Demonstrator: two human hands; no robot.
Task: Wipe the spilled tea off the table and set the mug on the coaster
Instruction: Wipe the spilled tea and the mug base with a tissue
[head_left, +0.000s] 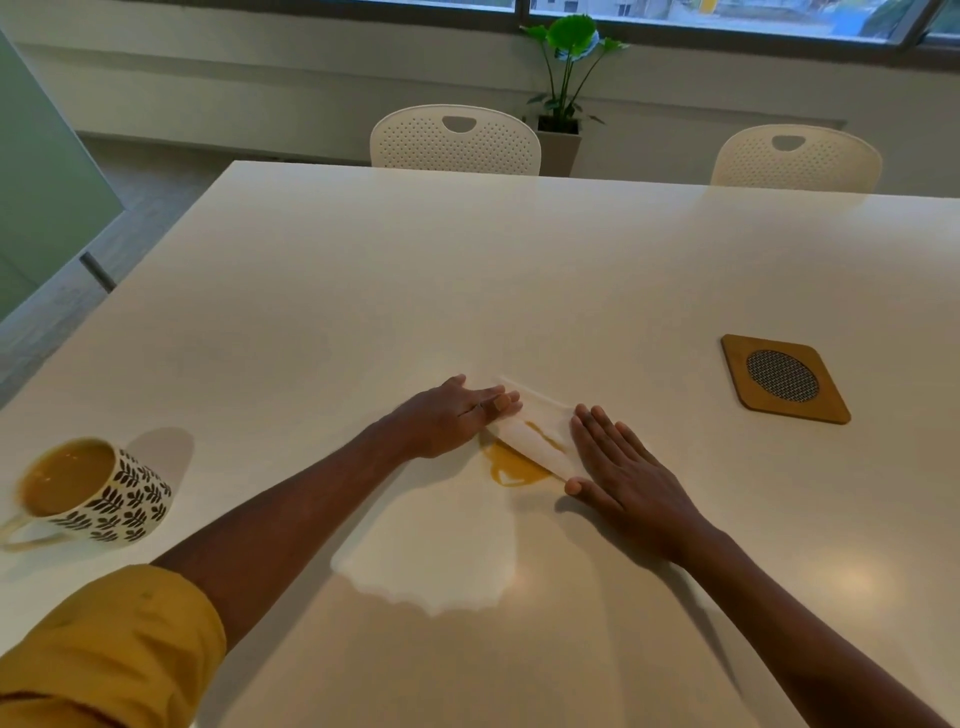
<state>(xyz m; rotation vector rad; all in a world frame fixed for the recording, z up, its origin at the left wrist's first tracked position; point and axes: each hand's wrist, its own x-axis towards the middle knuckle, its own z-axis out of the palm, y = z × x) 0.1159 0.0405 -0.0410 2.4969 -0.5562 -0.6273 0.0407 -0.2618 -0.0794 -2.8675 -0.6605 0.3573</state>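
At lower left the full mug (88, 493) stands on the table (571, 260). Mid-frame, the left hand (457, 415) and right hand (623, 467), both flat with fingers spread, press a folded paper towel (535, 441) onto the tea spill (511, 467). Best to drag it slowly inward. The coaster (782, 378) waits at right.

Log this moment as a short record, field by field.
left hand: flat on the paper towel
right hand: flat, pressing the towel's other end
tea spill: partly under the towel, still wet on the table
mug: far left, holding tea, off the coaster
coaster: far right, bare
step: wiping under way
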